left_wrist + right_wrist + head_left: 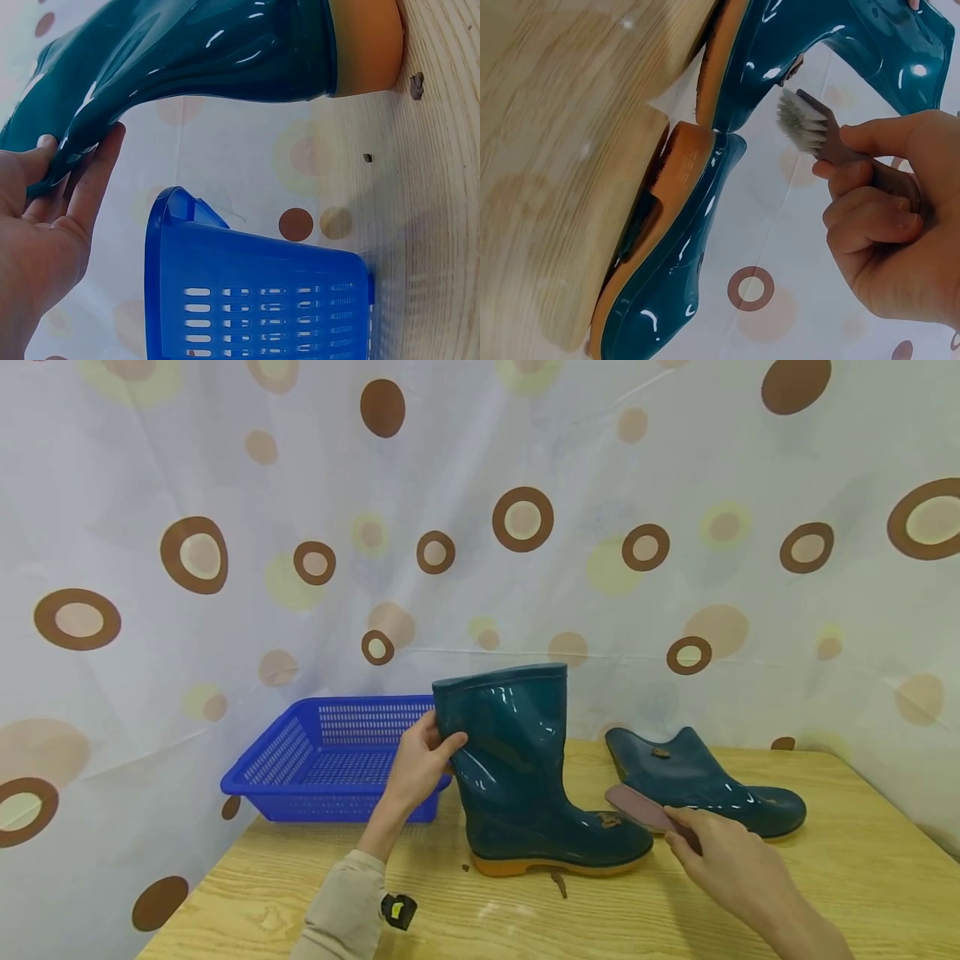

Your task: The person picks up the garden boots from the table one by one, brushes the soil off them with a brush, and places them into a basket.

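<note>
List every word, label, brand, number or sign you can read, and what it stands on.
No text is readable.
Yellow patch on the black device: too small to read.
Orange sole of the lying boot: faint marks, too blurred to read.

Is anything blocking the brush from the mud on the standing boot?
Nothing visible is in the way: the right hand holds the brush close to the mud on the standing boot. The other boot is further back.

Room above upright boot [513,752], blue basket [337,805] blocking its left, second boot [693,778] behind its toe [628,842]
</note>
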Available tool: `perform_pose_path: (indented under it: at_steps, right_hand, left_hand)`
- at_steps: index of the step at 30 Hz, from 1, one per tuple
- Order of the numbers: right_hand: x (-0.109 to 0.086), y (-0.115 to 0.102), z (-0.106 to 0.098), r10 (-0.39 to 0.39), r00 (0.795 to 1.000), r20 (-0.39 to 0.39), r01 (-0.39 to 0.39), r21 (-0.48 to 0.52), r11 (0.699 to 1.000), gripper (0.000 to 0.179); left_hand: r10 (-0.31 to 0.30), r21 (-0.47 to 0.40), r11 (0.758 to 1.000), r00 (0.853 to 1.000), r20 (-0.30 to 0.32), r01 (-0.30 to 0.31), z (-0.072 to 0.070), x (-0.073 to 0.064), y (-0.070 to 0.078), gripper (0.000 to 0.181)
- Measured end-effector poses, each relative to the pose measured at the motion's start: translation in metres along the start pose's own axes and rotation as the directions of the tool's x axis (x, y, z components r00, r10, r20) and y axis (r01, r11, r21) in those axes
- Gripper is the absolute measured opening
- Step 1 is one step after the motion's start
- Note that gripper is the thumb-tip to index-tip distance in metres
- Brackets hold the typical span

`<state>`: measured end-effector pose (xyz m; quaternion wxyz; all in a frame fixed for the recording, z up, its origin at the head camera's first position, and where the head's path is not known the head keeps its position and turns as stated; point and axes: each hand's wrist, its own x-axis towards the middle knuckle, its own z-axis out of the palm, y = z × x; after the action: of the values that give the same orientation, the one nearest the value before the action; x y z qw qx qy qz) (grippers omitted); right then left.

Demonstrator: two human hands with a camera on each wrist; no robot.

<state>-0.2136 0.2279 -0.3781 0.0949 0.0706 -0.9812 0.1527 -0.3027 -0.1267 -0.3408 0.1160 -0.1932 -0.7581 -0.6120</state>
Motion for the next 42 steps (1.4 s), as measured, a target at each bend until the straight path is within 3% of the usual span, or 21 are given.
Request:
perform_pose_path:
  at_steps: [7,15,23,30,35,42]
  right_hand:
    - [-0.003,-0.009,0.001,-0.026,0.997,0.067,0.017,0.133,0.991,0.037]
    - [-0.006,-0.008,0.006,0.015,0.989,0.149,-0.031,0.102,0.994,0.029]
    - [-0.008,-0.003,0.010,0.008,0.993,0.118,-0.018,0.082,0.996,0.026]
    - [-0.008,0.002,0.010,0.018,0.993,0.118,-0.025,0.059,0.998,0.024]
    - [-0.008,0.002,0.010,0.024,0.993,0.113,-0.030,0.049,0.998,0.023]
    - [-0.010,0.001,0.008,0.011,0.993,0.118,-0.020,0.073,0.997,0.024]
  left_hand:
    - [0.012,-0.003,1.000,1.000,-0.006,-0.012,0.000,-0.005,0.008,0.039]
    - [-0.002,0.000,1.000,1.000,-0.005,0.002,-0.001,-0.006,0.008,0.039]
    - [0.000,0.000,1.000,1.000,-0.007,0.000,-0.001,-0.005,0.007,0.040]
    - [0.024,-0.009,1.000,1.000,-0.013,-0.024,0.000,0.009,-0.025,0.041]
    - [-0.002,-0.012,1.000,1.000,-0.007,0.002,0.000,0.008,-0.019,0.042]
    - [0.017,-0.008,1.000,1.000,-0.005,-0.017,0.000,-0.004,0.004,0.039]
